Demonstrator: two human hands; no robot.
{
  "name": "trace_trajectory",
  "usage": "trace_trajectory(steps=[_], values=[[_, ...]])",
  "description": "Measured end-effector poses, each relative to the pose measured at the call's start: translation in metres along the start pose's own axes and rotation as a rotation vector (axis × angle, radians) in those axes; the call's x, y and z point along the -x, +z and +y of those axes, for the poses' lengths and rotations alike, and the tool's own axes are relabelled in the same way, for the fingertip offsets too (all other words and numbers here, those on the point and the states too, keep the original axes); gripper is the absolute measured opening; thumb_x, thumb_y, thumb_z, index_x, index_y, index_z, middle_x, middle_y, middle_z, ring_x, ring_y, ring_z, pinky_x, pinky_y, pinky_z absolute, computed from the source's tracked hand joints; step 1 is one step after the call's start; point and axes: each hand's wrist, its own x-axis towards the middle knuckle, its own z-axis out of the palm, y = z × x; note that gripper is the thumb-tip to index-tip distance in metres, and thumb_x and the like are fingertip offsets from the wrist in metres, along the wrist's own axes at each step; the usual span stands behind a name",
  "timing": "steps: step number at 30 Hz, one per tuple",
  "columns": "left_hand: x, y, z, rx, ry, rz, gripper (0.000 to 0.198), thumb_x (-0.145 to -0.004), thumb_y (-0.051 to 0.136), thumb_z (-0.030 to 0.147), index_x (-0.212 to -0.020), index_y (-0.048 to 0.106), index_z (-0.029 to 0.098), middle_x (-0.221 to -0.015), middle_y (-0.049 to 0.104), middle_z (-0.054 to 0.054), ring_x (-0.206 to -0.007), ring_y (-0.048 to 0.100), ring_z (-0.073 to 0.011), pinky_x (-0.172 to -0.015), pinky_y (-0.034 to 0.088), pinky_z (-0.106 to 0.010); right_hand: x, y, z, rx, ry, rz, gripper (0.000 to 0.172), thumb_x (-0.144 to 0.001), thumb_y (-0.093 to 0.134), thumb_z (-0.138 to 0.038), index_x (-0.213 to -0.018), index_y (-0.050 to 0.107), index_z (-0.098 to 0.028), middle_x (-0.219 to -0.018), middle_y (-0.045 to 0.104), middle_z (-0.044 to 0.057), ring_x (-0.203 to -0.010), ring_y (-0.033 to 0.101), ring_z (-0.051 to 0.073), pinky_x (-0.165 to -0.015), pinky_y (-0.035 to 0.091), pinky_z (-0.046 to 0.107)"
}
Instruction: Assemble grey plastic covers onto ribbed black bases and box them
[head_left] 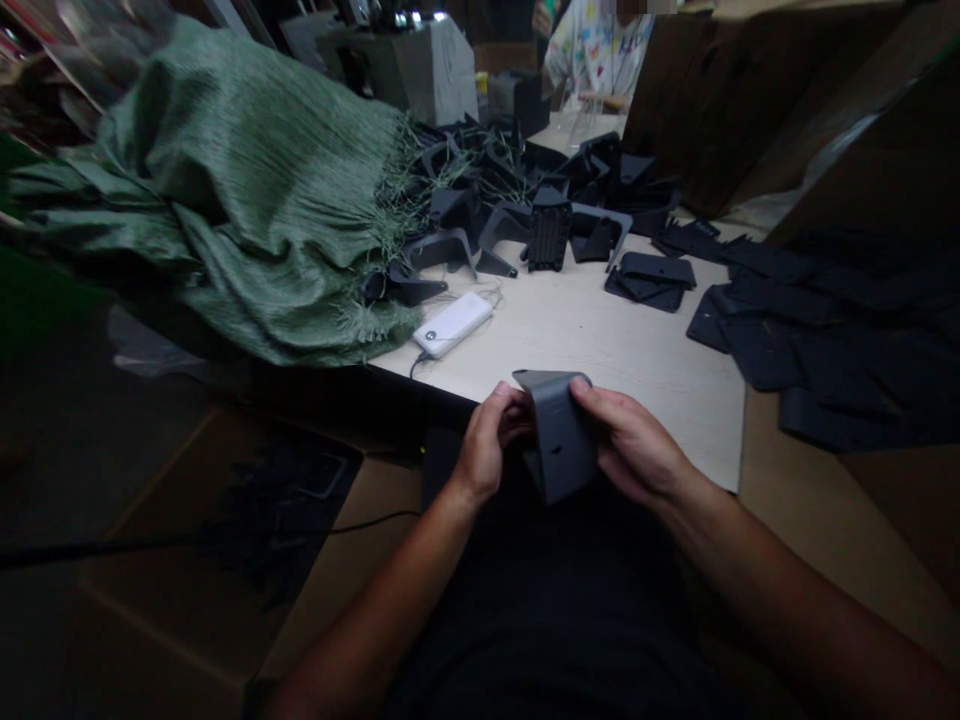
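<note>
A bent dark grey plastic bracket [564,440] is held between both hands in front of my body, just off the table's near edge. My left hand [486,440] grips its left side, thumb near the upper edge and fingers partly hidden behind it. From the right, my right hand [634,435] presses a thumb on the top corner, its other fingers hidden at the back. Beyond them on the pale table [570,345] lies a white power bank [454,325] with a cable. Several similar black brackets [442,250] are heaped farther back.
A green woven sack [270,180] covers the table's left side. Flat black plates [810,340] are piled at right, with two or so [651,280] lying apart. A cardboard box [315,590] with dark parts stands low left. A person [600,50] is across the table.
</note>
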Motion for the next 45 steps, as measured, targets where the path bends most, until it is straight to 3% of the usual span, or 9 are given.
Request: trace_trajectory(steps=[4,8,13,16,20,23,26,35,45], values=[[0.016,-0.017,0.017,-0.405,0.209,-0.241,0.044,-0.099,0.058,0.056,-0.089,0.079,0.018,-0.102,0.079,-0.010,-0.103,0.069,-0.0275,-0.095,0.047,-0.032,-0.010,-0.005,-0.010,0.025,0.022,0.029,0.044,-0.095,0.066,-0.059,-0.103,0.078,-0.018,-0.098,0.082,0.012,-0.084,0.078,0.028,-0.079,0.065,0.042],[0.023,-0.024,0.023,-0.787,0.240,-0.276,0.035,-0.095,0.068,0.051,-0.084,0.079,0.020,-0.081,0.074,-0.004,-0.077,0.063,-0.0223,-0.074,0.046,-0.030,-0.014,0.003,-0.007,0.095,0.061,0.041,0.043,-0.096,0.065,-0.059,-0.101,0.077,-0.018,-0.094,0.081,0.012,-0.078,0.076,0.028,-0.070,0.064,0.040],[0.029,-0.035,0.011,-0.628,0.079,-0.369,0.035,-0.087,0.076,0.051,-0.089,0.080,0.017,-0.083,0.075,-0.003,-0.073,0.065,-0.0196,-0.068,0.049,-0.029,-0.016,0.015,-0.001,0.213,0.107,0.063,0.042,-0.089,0.074,-0.060,-0.096,0.079,-0.019,-0.094,0.081,0.013,-0.077,0.076,0.029,-0.063,0.062,0.038],[0.038,-0.048,0.011,-0.321,0.101,-0.124,0.042,-0.081,0.081,0.057,-0.081,0.075,0.015,-0.071,0.070,-0.003,-0.058,0.060,-0.0145,-0.053,0.047,-0.024,-0.028,0.013,-0.008,0.305,0.011,0.137,0.038,-0.089,0.076,-0.057,-0.098,0.080,-0.020,-0.110,0.080,0.017,-0.088,0.078,0.027,-0.071,0.064,0.033],[0.052,-0.077,0.041,0.164,0.454,0.472,0.047,-0.087,0.071,0.064,-0.082,0.065,0.017,-0.053,0.053,0.004,-0.036,0.041,-0.0088,-0.036,0.037,-0.022,-0.042,0.004,-0.030,0.358,0.012,0.235,0.032,-0.099,0.060,-0.044,-0.103,0.078,-0.019,-0.120,0.077,0.021,-0.087,0.079,0.026,-0.070,0.066,0.034],[0.055,-0.114,0.073,0.447,0.666,0.731,0.045,-0.099,0.054,0.062,-0.100,0.063,0.018,-0.071,0.064,0.001,-0.048,0.054,-0.0098,-0.056,0.057,-0.025,-0.049,-0.005,-0.046,0.385,0.017,0.276,0.035,-0.102,0.048,-0.041,-0.103,0.076,-0.020,-0.117,0.076,0.023,-0.084,0.079,0.027,-0.071,0.065,0.041],[0.052,-0.141,0.076,0.578,0.566,0.885,0.044,-0.104,0.046,0.056,-0.126,0.056,0.019,-0.096,0.072,-0.007,-0.077,0.071,-0.0160,-0.082,0.063,-0.034,-0.054,-0.014,-0.053,0.423,-0.020,0.292,0.040,-0.103,0.043,-0.045,-0.100,0.076,-0.023,-0.118,0.075,0.026,-0.083,0.077,0.029,-0.082,0.062,0.054],[0.031,-0.085,-0.031,0.352,-0.023,0.403,0.042,-0.095,0.056,0.037,-0.120,0.068,0.006,-0.091,0.078,-0.017,-0.073,0.074,-0.0228,-0.070,0.059,-0.034,-0.073,-0.048,-0.033,0.511,-0.006,0.321,0.029,-0.098,0.050,-0.042,-0.102,0.073,-0.026,-0.125,0.071,0.031,-0.086,0.075,0.033,-0.088,0.053,0.067],[0.035,-0.057,-0.035,0.098,0.002,0.205,0.047,-0.080,0.066,0.050,-0.105,0.075,0.011,-0.083,0.078,-0.013,-0.068,0.071,-0.0209,-0.071,0.052,-0.034,-0.086,-0.105,-0.016,0.560,-0.158,0.433,0.027,-0.082,0.070,-0.046,-0.098,0.074,-0.023,-0.110,0.078,0.024,-0.089,0.077,0.035,-0.081,0.060,0.051]])
